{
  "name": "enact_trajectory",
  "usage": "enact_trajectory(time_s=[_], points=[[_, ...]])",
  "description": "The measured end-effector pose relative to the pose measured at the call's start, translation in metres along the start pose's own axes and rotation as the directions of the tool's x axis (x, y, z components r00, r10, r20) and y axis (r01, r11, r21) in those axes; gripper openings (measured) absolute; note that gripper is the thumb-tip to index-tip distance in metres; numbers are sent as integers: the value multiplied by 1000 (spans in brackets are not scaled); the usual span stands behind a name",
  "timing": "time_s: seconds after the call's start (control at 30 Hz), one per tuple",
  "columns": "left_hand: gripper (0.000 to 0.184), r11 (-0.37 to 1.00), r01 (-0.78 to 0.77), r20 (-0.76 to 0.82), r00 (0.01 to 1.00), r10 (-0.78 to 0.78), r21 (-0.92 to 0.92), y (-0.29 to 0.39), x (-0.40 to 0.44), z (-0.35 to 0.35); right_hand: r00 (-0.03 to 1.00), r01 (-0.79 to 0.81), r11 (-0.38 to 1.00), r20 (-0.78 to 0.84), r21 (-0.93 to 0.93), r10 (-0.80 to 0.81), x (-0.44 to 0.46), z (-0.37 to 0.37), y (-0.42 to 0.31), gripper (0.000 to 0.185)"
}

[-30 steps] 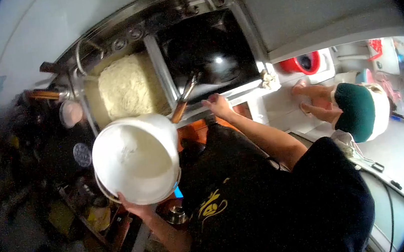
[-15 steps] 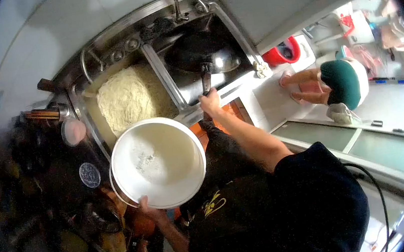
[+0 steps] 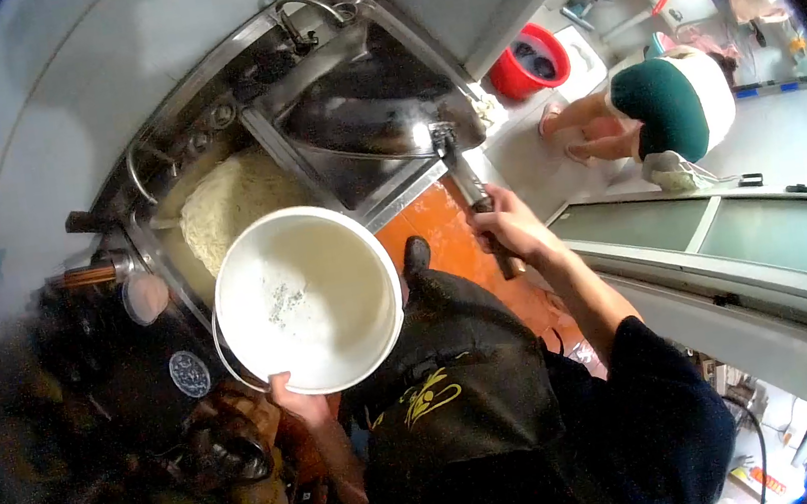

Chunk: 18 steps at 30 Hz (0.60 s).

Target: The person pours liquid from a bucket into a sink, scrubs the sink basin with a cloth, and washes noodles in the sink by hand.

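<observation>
My left hand (image 3: pixel 298 400) grips the lower rim of a large white bucket (image 3: pixel 314 303), whose open mouth faces me with a few small specks inside. Closed around the wooden handle of a dark wok (image 3: pixel 360 106) is my right hand (image 3: pixel 511 224). The wok is tilted, its near edge over the front of the right-hand stove basin. Behind the bucket, a pale mass of what looks like noodles (image 3: pixel 227 208) lies in the left basin, partly hidden by the bucket.
Two curved taps (image 3: pixel 299 38) stand behind the basins. A red tub (image 3: pixel 529 63) and a bending person in green shorts (image 3: pixel 673 108) are at the right. Dark clutter, a clear lid (image 3: pixel 190 374) and a cup (image 3: pixel 145 298) lie left. Orange floor (image 3: pixel 441 232) shows below.
My right hand has closed on the wok handle and pulled it toward me, tilting the wok. The view has turned, and the bucket now covers more of the left basin.
</observation>
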<state>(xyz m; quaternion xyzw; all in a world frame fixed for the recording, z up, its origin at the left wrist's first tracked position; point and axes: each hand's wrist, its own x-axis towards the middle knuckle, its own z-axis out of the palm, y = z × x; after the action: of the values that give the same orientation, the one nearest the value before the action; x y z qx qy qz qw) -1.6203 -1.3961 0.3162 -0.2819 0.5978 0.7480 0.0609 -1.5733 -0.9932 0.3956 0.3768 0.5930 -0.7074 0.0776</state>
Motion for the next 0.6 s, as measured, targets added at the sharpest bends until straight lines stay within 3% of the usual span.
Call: enact_trajectory(time_s=[0.07,0.1,0.13,0.23,0.43,0.6], points=[[52,994,-47,43,998,43,97,-11,9,0,999,-21,999,30,33,20,-36,-18,-25,31],[56,998,53,30,998,-53,27,1,3,21,1000,-9,995,-4,98,9,-54,-24,-38,32],[57,998,64,18,998,-64,11,6,0,38,999,7,987,-38,160,-1,-70,-30,-47,33],[60,996,51,17,999,-50,-74,-1,-2,71,998,-12,962,58,271,-4,-111,-67,-57,36],[53,991,82,76,994,-74,-106,-7,25,107,988,19,876,-141,483,56,-191,-103,-38,36],[49,993,114,181,978,-108,-28,8,39,127,957,52,867,-271,496,98,-236,-102,6,39]])
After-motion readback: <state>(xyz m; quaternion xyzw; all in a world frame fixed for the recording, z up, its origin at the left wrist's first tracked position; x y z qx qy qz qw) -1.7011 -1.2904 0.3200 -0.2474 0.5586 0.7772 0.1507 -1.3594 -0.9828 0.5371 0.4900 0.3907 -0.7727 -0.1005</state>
